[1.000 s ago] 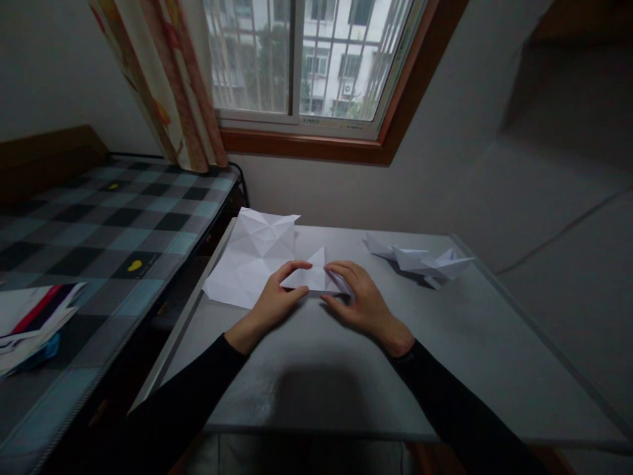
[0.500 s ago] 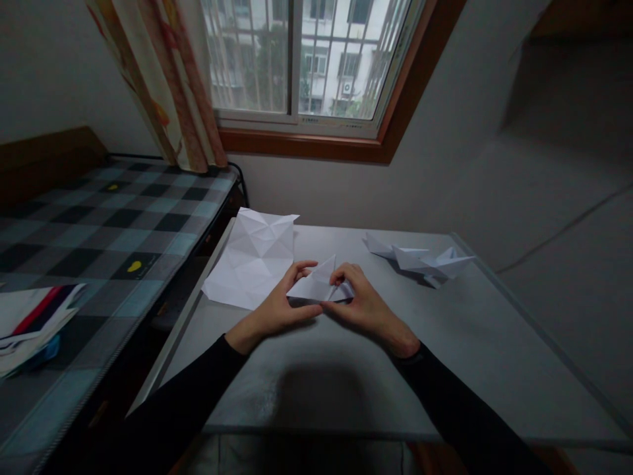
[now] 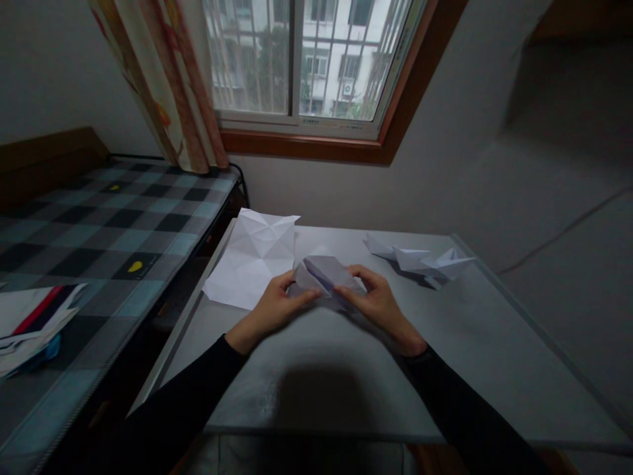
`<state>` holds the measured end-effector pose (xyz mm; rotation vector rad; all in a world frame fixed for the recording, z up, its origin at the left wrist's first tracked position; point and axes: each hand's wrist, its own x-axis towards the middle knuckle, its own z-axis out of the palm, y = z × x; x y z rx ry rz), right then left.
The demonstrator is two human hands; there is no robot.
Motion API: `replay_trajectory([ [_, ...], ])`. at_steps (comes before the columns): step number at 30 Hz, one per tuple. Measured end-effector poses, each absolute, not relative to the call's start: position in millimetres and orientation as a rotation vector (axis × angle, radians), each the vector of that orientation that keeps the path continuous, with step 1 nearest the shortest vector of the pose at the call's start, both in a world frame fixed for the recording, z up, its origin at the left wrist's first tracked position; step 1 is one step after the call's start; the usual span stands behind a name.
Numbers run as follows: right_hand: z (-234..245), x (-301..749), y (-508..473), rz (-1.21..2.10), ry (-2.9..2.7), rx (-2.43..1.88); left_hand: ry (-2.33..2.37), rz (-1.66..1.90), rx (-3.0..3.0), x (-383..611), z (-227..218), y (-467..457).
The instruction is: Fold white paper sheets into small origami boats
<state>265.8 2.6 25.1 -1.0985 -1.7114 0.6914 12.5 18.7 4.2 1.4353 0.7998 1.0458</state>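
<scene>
Between my two hands is a folded sheet of white paper (image 3: 329, 269), tilted so that an open pocket and a crease face me. My left hand (image 3: 284, 300) pinches its left side, the thumb lying along the near edge. With thumb and fingers my right hand (image 3: 373, 298) grips the right side, its thumb close to the middle fold. Some fingertips are hidden behind the paper. Just past my left hand a creased, unfolded white sheet (image 3: 252, 264) lies on the table.
Several folded paper shapes (image 3: 420, 260) stand at the back right of the pale table (image 3: 306, 382). On the left, a bed (image 3: 99, 224) with a checked cover holds a pile of papers or cloth (image 3: 37, 323). A barred window (image 3: 316, 59) and a curtain (image 3: 182, 99) are behind.
The folded paper has been turned and opened out, its upright point replaced by a wider face with a pocket. My right hand has shifted slightly right, its thumb now on the near face.
</scene>
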Motion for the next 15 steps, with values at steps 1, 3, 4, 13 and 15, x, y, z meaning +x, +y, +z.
replay_trajectory([
  [1,24.9,267.5,5.2,0.682,-1.657,-1.093,0.819,1.082,1.403,13.3,3.0,19.9],
  [3,25.1,272.5,11.3,0.647,-1.527,-1.075,0.835,1.155,1.34,14.3,2.0,23.0],
  [4,25.7,275.8,14.4,0.632,-1.466,-1.065,0.834,1.192,1.307,14.7,2.5,24.5],
  [13,31.4,316.3,34.7,0.66,-1.047,-1.134,0.853,1.426,1.104,3.6,18.5,41.9],
  [15,28.9,325.0,39.2,0.743,-0.989,-1.161,0.934,1.407,1.16,-5.5,20.0,46.9],
])
